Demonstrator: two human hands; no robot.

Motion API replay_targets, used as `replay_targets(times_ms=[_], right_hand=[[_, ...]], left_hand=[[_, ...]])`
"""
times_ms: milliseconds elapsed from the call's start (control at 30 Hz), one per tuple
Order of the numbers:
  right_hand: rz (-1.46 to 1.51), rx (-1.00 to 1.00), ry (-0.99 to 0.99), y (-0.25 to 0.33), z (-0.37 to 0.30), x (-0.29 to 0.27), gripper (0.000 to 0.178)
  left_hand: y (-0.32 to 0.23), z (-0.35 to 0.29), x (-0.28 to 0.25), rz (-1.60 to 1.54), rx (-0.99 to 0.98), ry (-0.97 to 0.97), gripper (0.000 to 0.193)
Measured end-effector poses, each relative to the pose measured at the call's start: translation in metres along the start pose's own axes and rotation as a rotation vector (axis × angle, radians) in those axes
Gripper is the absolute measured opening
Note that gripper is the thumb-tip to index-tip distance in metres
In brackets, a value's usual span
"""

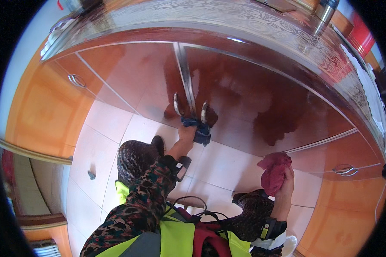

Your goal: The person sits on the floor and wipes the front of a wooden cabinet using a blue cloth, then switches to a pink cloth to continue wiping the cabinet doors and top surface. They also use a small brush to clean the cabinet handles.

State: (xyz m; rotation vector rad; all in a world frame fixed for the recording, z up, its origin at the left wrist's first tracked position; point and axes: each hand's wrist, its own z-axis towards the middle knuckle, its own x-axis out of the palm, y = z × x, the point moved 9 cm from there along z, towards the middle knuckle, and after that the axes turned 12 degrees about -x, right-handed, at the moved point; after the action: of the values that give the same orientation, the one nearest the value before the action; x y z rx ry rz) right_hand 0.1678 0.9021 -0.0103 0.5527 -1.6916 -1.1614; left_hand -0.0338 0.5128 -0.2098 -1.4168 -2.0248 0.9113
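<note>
My left hand [186, 134] is closed on a dark blue cloth [203, 134], pressed near the lower ends of two curved metal handles. Those handles, the left one [176, 104] and the right one [204, 112], sit either side of a silver strip on glossy reddish-brown cabinet doors [240, 85]. Off to the right, my right hand [289, 182] grips a bunched dark red cloth [273, 172], held apart from the doors. Part of its fingers is hidden behind that cloth.
Above the doors runs a countertop [193, 17] with a patterned cover. A metal flask [325, 10] and a red container [361, 36] stand at its right. A small dark scrap [91, 174] lies on the tiled floor. A white bucket [291, 243] is at lower right.
</note>
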Motion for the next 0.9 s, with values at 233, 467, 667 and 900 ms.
replay_targets(times_ms=[233, 467, 667, 900], right_hand=[[0.073, 0.011, -0.062, -0.017, 0.0, -0.027, 0.034], [0.079, -0.134, -0.17, -0.017, -0.013, -0.065, 0.035], [0.118, -0.071, -0.295, -0.018, -0.027, -0.09, 0.032], [0.101, -0.064, -0.26, -0.021, -0.011, -0.09, 0.031]], left_hand=[[-0.095, -0.082, -0.005, -0.232, 0.146, -0.02, 0.019], [-0.123, -0.05, -0.013, 0.354, 0.114, -0.176, 0.041], [-0.157, -0.085, -0.01, 0.326, 0.284, -0.272, 0.04], [-0.213, -0.163, -0.024, -0.326, 0.408, -0.217, 0.039]])
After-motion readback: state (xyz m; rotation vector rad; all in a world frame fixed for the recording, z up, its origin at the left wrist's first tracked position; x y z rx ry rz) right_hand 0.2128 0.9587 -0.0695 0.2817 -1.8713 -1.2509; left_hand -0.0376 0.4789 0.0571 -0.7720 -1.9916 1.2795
